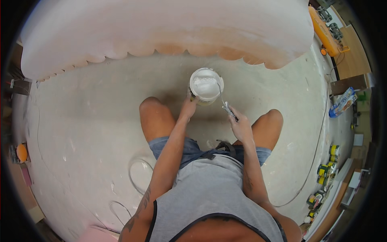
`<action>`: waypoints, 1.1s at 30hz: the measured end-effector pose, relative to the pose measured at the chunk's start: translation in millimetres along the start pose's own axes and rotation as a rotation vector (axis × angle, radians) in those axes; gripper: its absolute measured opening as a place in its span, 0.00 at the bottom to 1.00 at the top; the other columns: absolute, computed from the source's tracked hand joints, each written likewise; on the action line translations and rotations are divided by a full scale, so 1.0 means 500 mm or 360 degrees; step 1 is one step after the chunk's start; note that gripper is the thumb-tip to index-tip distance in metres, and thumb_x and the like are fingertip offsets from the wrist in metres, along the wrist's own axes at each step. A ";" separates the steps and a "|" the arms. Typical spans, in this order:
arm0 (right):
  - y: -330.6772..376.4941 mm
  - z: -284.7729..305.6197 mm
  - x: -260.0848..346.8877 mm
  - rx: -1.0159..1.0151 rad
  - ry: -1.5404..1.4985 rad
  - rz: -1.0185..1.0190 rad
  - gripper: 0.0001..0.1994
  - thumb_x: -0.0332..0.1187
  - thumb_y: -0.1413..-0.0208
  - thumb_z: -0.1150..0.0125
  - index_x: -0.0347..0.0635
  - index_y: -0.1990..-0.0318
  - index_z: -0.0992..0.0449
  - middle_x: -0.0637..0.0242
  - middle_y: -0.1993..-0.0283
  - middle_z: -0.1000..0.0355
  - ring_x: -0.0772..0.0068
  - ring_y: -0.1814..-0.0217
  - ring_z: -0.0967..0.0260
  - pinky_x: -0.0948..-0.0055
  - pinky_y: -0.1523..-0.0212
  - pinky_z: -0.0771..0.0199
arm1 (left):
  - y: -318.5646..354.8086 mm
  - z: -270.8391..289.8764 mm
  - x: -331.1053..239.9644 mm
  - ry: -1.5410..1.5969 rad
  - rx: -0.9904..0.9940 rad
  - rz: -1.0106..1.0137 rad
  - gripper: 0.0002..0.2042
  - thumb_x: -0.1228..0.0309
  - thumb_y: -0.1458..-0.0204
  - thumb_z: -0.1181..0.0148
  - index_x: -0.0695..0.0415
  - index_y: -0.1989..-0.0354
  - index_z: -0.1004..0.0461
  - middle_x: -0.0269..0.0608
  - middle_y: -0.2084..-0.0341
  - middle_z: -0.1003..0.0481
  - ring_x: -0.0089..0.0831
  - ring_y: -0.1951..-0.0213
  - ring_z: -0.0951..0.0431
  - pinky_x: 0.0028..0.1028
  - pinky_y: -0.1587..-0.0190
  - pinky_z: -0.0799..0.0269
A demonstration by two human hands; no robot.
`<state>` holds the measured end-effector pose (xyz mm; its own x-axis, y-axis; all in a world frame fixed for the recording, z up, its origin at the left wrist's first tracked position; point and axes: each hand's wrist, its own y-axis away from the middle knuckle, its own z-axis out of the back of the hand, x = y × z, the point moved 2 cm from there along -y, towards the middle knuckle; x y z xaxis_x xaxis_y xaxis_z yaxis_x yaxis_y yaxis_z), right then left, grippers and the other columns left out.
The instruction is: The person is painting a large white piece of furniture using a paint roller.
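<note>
A white paint bucket (207, 102) stands in front of me between my knees, with white paint (206, 91) inside. My left hand (188, 108) grips its near left side, the fingers partly hidden against the wall. In my right hand (241, 126) is the paint-smeared handle of a paint roller (227, 107). Its thin wire frame runs over the bucket's right rim, and the white-coated roller sleeve lies inside near the far wall.
Beyond the bucket spreads a large pale panel (169, 24) with a scalloped lower edge and brownish patches. An orange air compressor (324, 34) stands far right. Several small cans (323, 170) line the right side. A looped hose (131, 173) lies on the floor at my left.
</note>
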<state>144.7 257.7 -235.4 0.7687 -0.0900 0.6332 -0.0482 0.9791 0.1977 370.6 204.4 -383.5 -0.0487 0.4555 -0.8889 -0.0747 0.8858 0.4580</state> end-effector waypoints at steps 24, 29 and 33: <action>0.106 -0.029 -0.048 -0.0588 0.0215 0.0216 0.27 0.22 0.46 0.35 0.51 0.38 0.29 0.60 0.50 0.25 0.55 0.54 0.24 0.60 0.56 0.23 | -0.026 -0.055 0.011 0.1123 -0.0492 0.0114 0.20 0.71 0.34 0.54 0.58 0.34 0.35 0.40 0.42 0.29 0.33 0.38 0.31 0.36 0.34 0.41; 0.109 0.036 -0.036 -0.0869 0.0743 0.0338 0.26 0.19 0.50 0.31 0.53 0.43 0.24 0.59 0.54 0.24 0.52 0.58 0.24 0.62 0.58 0.23 | -0.042 -0.063 0.029 0.1044 -0.0487 -0.0098 0.25 0.72 0.36 0.53 0.58 0.29 0.39 0.44 0.35 0.34 0.37 0.33 0.36 0.38 0.30 0.46; 0.122 0.081 -0.041 -0.1093 0.0641 0.0279 0.24 0.23 0.48 0.32 0.53 0.43 0.23 0.60 0.54 0.24 0.55 0.58 0.25 0.60 0.58 0.23 | -0.006 -0.078 -0.003 0.0971 -0.0593 0.0015 0.30 0.72 0.37 0.52 0.63 0.26 0.47 0.51 0.29 0.42 0.41 0.28 0.42 0.36 0.26 0.52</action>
<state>100.1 311.8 -206.3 0.9629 0.0195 0.2690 0.1121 0.8782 -0.4650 332.1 197.7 -383.0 -0.5915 0.2358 -0.7711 -0.4014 0.7433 0.5352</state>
